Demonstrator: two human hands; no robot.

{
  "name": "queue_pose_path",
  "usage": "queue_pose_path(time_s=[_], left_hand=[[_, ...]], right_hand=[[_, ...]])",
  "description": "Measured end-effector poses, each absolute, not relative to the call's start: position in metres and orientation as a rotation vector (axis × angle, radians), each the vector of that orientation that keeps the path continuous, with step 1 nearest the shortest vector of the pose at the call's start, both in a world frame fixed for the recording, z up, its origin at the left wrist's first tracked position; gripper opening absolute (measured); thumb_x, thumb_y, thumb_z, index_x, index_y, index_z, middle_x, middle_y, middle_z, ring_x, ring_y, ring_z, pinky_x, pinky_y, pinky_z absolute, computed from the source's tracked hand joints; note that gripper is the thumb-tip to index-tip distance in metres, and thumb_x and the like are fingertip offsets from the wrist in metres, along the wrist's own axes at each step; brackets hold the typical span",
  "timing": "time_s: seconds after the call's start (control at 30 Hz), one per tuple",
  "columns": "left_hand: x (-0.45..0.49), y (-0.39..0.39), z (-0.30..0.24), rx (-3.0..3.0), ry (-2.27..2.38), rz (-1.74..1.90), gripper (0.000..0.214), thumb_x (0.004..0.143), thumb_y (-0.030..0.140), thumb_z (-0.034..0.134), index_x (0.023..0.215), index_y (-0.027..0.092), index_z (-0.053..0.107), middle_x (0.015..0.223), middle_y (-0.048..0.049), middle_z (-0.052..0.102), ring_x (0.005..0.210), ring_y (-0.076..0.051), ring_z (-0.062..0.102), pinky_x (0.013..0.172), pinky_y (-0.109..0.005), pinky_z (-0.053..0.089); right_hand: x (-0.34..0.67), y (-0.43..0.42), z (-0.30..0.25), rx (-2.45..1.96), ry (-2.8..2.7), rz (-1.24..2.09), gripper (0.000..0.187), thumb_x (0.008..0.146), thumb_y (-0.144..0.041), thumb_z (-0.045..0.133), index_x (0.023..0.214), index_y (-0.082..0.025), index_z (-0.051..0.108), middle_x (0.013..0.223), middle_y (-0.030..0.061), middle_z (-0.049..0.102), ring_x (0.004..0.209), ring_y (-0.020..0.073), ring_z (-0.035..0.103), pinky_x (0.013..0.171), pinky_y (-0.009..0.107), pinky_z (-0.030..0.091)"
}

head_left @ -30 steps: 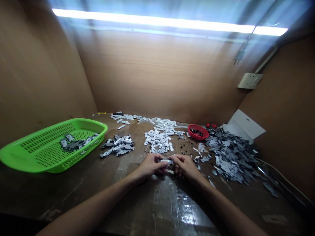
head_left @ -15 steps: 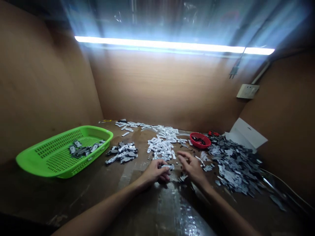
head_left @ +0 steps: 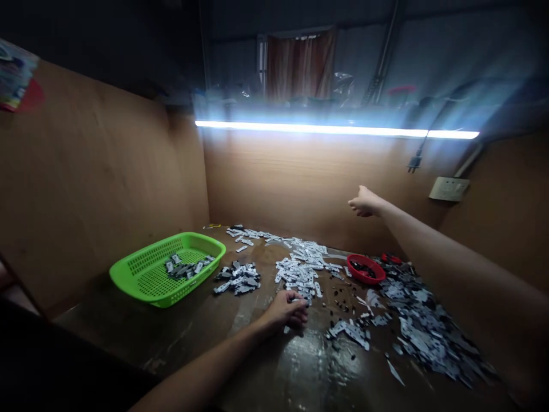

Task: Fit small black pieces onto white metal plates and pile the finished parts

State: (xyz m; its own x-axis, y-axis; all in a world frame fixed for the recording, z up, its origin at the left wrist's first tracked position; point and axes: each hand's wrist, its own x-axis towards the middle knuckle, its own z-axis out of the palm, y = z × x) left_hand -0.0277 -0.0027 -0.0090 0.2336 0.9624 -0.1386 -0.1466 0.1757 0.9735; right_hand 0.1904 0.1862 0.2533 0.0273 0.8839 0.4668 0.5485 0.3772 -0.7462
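Observation:
Low over the table's middle, my left hand (head_left: 286,310) is closed around a small white-and-dark flat part (head_left: 305,303), mostly covered by the fingers. Just beyond it lie many loose white flat parts (head_left: 302,272). My right hand (head_left: 365,202) is raised high in front of the back panel, above the red bowl (head_left: 383,280), which has small dark pieces in it. Its fingers are curled together; whatever is in them, if anything, is hidden. A pile of assembled white-and-dark parts (head_left: 240,278) sits left of my left hand.
At left stands a green slotted basket (head_left: 128,280) holding several assembled parts. A big heap of grey parts (head_left: 422,337) covers the right side, partly behind my right forearm. Small dark bits (head_left: 341,300) lie scattered mid-table. A plug (head_left: 414,162) hangs near the wall socket (head_left: 449,189).
My right hand has risen from beside my left hand to high before the back panel. My left hand stays low with its part. The view has tilted upward and shifted left.

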Motion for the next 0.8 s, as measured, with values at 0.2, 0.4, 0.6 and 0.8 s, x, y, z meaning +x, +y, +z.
queue_pose_path(time_s=[0.2, 0.4, 0.6, 0.8], left_hand=[[-0.032, -0.005, -0.006, 1.099, 0.980, 1.163, 0.048, 0.056, 0.048, 0.071, 0.083, 0.011, 0.058, 0.067, -0.0048, 0.062, 0.060, -0.014, 0.060, 0.054, -0.024, 0.044], [-0.036, -0.004, 0.005, 1.164, 0.987, 1.189, 0.041, 0.062, 0.047, 0.067, 0.077, 0.010, 0.061, 0.061, -0.0030, 0.061, 0.054, -0.011, 0.055, 0.054, -0.021, 0.041], [-0.035, -0.005, 0.010, 1.273, 1.063, 1.198, 0.039, 0.066, 0.046, 0.064, 0.081, 0.010, 0.063, 0.064, -0.0029, 0.061, 0.058, -0.013, 0.056, 0.058, -0.022, 0.042], [-0.035, -0.007, 0.017, 1.487, 1.163, 1.076, 0.033, 0.072, 0.044, 0.058, 0.080, 0.012, 0.064, 0.069, -0.0032, 0.062, 0.063, -0.014, 0.055, 0.059, -0.021, 0.041]], right_hand=[[0.189, 0.134, 0.203, -1.375, -1.925, 0.691, 0.048, 0.068, -0.021, 0.064, 0.113, -0.007, 0.055, 0.073, 0.0114, 0.065, 0.037, 0.0019, 0.046, 0.040, 0.016, 0.032], [0.170, 0.047, 0.083, -1.126, -1.988, 1.199, 0.034, 0.070, -0.036, 0.062, 0.098, -0.016, 0.065, 0.071, 0.0044, 0.063, 0.049, 0.0111, 0.051, 0.040, 0.022, 0.040], [0.135, 0.019, 0.021, -1.052, -1.693, 1.319, 0.035, 0.073, -0.045, 0.057, 0.092, -0.017, 0.064, 0.074, 0.0036, 0.062, 0.060, 0.0142, 0.053, 0.049, 0.023, 0.043], [0.126, 0.009, 0.009, -1.079, -1.640, 1.067, 0.025, 0.075, -0.041, 0.057, 0.074, -0.017, 0.061, 0.070, 0.0035, 0.060, 0.068, 0.0159, 0.054, 0.064, 0.026, 0.042]])
